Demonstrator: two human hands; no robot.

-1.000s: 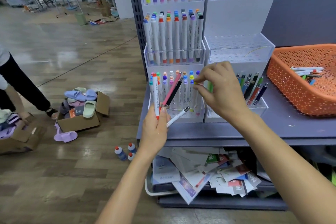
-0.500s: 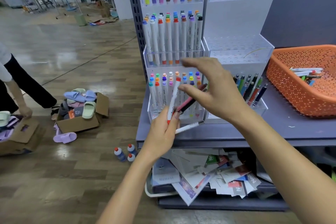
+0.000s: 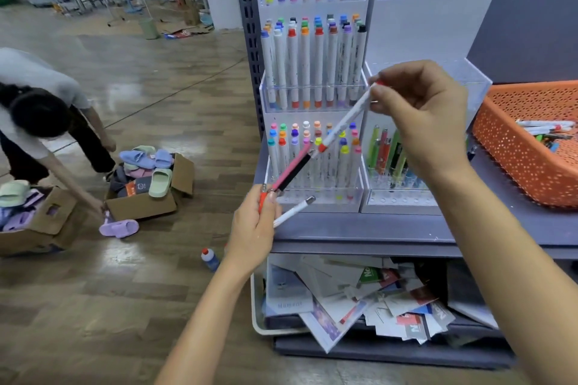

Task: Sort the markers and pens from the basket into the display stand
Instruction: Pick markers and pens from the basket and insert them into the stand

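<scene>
My right hand [image 3: 422, 112] pinches a white marker with red caps [image 3: 345, 119] by its upper end, slanted in front of the clear display stand [image 3: 316, 197]. My left hand [image 3: 253, 228] grips a bunch of pens [image 3: 289, 175] just left of the stand's base: a pink one, a black one, a white one and a red end. The stand's left tiers hold several upright markers with coloured caps. Its right section holds several pens [image 3: 386, 150] low down. The orange basket [image 3: 513, 153] sits at the right with several markers inside.
The stand and basket rest on a grey shelf [image 3: 406, 234]. A bin of loose papers [image 3: 344, 300] lies underneath. On the floor to the left are cardboard boxes of slippers [image 3: 147, 184], a small bottle [image 3: 209, 258] and a person bending over [image 3: 37, 116].
My right hand took the red-capped white marker out of the left hand's bunch and lifted it up and right. The left hand stayed low with the other pens.
</scene>
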